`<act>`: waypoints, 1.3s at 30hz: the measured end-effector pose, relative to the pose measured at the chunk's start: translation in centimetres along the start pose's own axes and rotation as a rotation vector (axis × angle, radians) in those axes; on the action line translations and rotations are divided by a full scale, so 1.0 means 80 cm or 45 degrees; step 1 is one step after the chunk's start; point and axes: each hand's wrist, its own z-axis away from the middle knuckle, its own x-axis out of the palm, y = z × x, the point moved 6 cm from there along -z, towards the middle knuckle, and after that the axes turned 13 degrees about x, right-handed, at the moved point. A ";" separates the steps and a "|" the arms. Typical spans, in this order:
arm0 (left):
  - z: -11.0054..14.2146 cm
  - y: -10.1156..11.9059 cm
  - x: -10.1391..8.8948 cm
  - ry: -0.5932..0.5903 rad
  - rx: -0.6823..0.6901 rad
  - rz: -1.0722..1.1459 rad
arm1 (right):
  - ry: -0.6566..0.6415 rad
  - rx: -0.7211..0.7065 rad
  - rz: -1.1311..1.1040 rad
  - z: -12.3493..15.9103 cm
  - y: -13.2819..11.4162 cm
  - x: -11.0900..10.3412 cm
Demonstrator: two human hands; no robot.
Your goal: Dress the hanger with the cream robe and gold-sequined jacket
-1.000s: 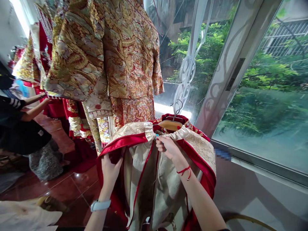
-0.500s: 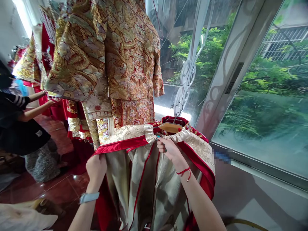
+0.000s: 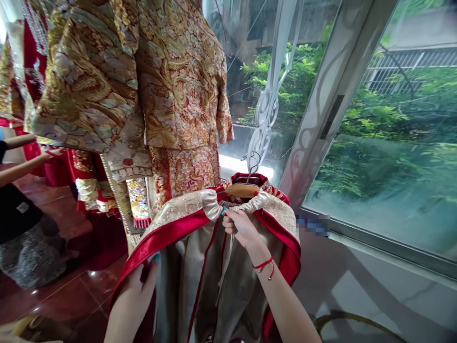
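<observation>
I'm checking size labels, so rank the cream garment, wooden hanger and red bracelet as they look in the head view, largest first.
1. Cream garment
2. Wooden hanger, partly hidden
3. Red bracelet

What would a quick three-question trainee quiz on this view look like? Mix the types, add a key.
1. Multiple choice: what does the right hand grip?
A) the window frame
B) the cream neckline
C) a jacket sleeve
2. True or false: the left hand is at the red trim.
3. Fill in: the red bracelet is on the person's ____ wrist.

Key: 1. B; 2. True; 3. right
</observation>
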 end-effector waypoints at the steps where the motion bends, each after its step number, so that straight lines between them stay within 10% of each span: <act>1: 0.001 0.022 -0.002 -0.064 0.060 0.063 | 0.003 -0.007 -0.001 0.000 0.000 0.000; 8: -0.086 0.236 0.003 0.012 0.846 0.026 | 0.031 -0.102 0.365 0.027 -0.005 -0.018; 12: -0.157 0.286 0.085 -0.293 0.974 -0.315 | 0.768 -0.653 0.929 0.092 -0.058 -0.088; 16: -0.171 0.288 0.128 -0.496 0.977 -0.468 | 1.366 -0.980 1.339 0.135 -0.090 -0.163; 21: -0.180 0.277 0.133 -0.536 0.962 -0.439 | 1.374 -1.003 1.281 0.106 -0.064 -0.240; 26: -0.196 0.265 0.141 -0.526 0.983 -0.300 | 1.534 -1.088 0.983 0.087 -0.046 -0.260; 39: -0.232 0.242 0.154 -0.661 1.063 0.210 | 0.966 -0.918 1.193 0.136 -0.162 -0.304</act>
